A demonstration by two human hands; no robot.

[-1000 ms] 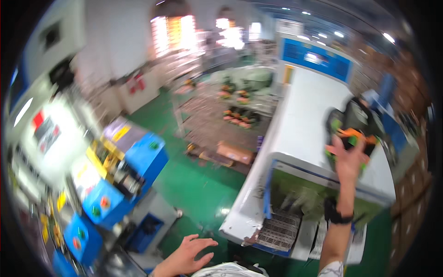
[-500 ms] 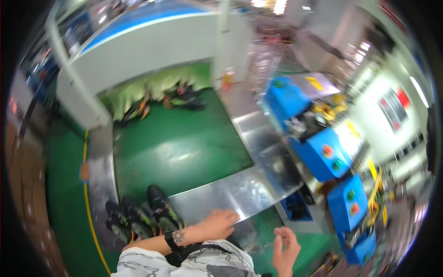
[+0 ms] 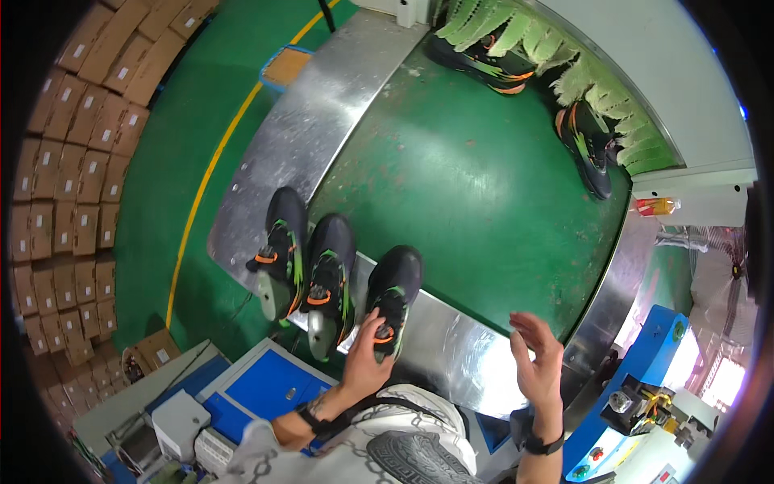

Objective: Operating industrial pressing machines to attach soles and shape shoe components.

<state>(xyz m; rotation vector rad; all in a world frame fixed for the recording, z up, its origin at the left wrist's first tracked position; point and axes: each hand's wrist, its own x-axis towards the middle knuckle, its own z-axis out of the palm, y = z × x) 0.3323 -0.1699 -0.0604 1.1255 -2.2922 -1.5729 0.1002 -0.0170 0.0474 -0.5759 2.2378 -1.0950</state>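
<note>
Head view: the left hand (image 3: 367, 361) touches the heel of a shoe (image 3: 397, 278) on the belt's (image 3: 468, 202) near edge, gripping or not, can't tell! Right hand (image 3: 538, 367) spread wide by that edge, two more shoes (image 3: 333, 238) at the belt's near-left corner, flaps (image 3: 649, 153) at its far end.

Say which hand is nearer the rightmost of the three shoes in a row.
Left. The left hand is at the heel end of that shoe, overlapping it in view; the right hand is off to its right, clearly apart.
</note>
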